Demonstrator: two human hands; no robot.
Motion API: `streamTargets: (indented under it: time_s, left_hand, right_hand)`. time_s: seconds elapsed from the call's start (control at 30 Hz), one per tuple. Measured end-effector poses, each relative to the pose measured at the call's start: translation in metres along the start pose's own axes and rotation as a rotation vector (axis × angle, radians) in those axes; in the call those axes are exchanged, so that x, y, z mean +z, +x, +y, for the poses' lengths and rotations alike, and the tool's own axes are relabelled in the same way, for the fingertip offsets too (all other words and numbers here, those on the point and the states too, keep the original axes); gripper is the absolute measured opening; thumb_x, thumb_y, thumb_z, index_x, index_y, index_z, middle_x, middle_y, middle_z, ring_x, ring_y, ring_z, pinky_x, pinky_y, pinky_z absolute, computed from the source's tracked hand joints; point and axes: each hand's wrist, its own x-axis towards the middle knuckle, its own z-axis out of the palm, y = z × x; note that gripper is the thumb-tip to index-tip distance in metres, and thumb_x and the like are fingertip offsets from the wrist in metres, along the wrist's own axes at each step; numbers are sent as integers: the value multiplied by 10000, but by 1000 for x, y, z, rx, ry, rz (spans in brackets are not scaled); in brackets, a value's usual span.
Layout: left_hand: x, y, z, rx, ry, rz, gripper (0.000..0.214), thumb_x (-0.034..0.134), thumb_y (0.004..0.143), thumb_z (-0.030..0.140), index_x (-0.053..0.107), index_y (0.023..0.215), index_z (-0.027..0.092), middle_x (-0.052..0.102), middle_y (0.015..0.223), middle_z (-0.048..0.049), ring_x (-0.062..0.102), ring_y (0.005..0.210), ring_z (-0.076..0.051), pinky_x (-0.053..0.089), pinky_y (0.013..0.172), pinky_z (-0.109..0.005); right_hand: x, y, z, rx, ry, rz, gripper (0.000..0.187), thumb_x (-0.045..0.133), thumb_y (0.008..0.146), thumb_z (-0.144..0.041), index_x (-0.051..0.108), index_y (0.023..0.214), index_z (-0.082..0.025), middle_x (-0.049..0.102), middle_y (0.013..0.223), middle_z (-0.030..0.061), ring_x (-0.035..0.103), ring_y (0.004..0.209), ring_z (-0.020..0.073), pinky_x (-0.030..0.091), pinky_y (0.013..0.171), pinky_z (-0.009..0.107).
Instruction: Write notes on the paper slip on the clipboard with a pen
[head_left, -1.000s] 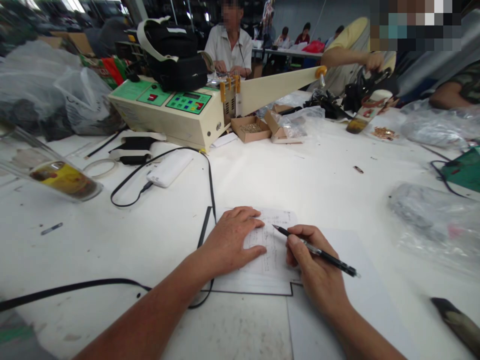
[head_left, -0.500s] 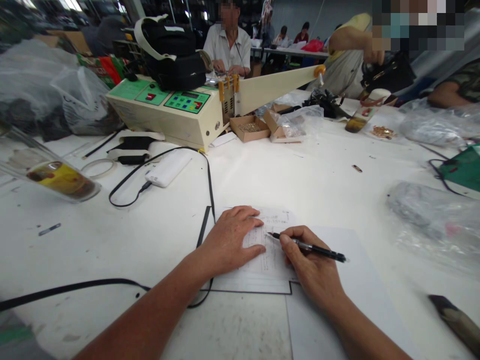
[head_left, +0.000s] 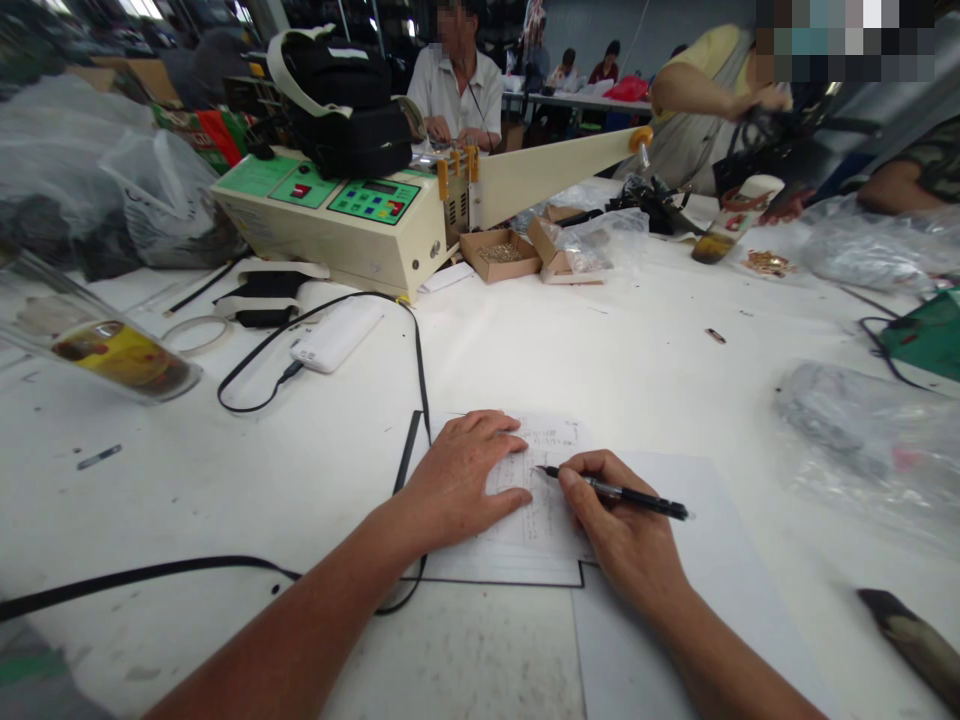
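A sheet of paper (head_left: pixel 551 440) with rows of handwriting lies on the white table in front of me. My left hand (head_left: pixel 469 480) rests flat on its left side, fingers spread and holding nothing. In my right hand (head_left: pixel 615 510) a black pen (head_left: pixel 637 499) is pinched between thumb and fingers, its tip at the paper near the middle of the writing. Beneath the right hand and forearm a larger blank white sheet (head_left: pixel 720 560) extends to the right. A thin black strap (head_left: pixel 421 370) passes along the paper's left edge and under my left forearm.
A cream machine (head_left: pixel 322 225) with green panels carries black bags (head_left: pixel 345 110). A white power bank (head_left: pixel 337 335) and a glass tea bottle (head_left: pixel 127 355) stand to the left. Small cardboard boxes (head_left: pixel 499 255) hold metal parts. Plastic bags (head_left: pixel 862 440) lie right. Co-workers (head_left: pixel 457 95) sit beyond.
My left hand keeps its place on the paper. The pen's rear end has shifted very slightly left. At the back right, a co-worker's arms and the black item they handle have moved.
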Motion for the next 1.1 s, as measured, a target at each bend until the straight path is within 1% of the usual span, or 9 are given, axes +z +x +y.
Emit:
streamTargets:
  time_s: [0.2,0.4,0.63,1.1]
  left_hand:
    - [1,0,-1,8,-3,5,474,834,827,397,661,1246,255,593,1446,-70,473,1389,-319,392,1178,-547]
    - [2,-1,-2,15,1,13,478,829,829,399,657,1252,256,592,1445,-68,474,1389,-321,393,1176,-546]
    - [2,0,-2,12,-5,10,471,827,829,399,657,1246,260,591,1450,-69,473,1391,-320,391,1178,-548]
    - [1,-1,-1,12,8,7,479,832,831,397,655,1251,250,588,1451,-68,464,1396,-315,387,1182,-541]
  right_hand:
    - [0,1,0,15,5,-28,312,613,959,-517,685,856,-232,554,592,-29,487,544,154,370,506,276]
    - [0,1,0,12,3,-16,311,621,954,-517,693,848,-233,569,596,-25,497,547,159,379,507,275]
    - [0,1,1,14,16,-20,331,620,949,-540,694,851,-233,550,584,-26,476,527,156,356,484,274]
    - [1,1,1,12,-1,-18,298,618,958,-500,695,857,-230,572,603,-24,493,546,152,373,510,274]
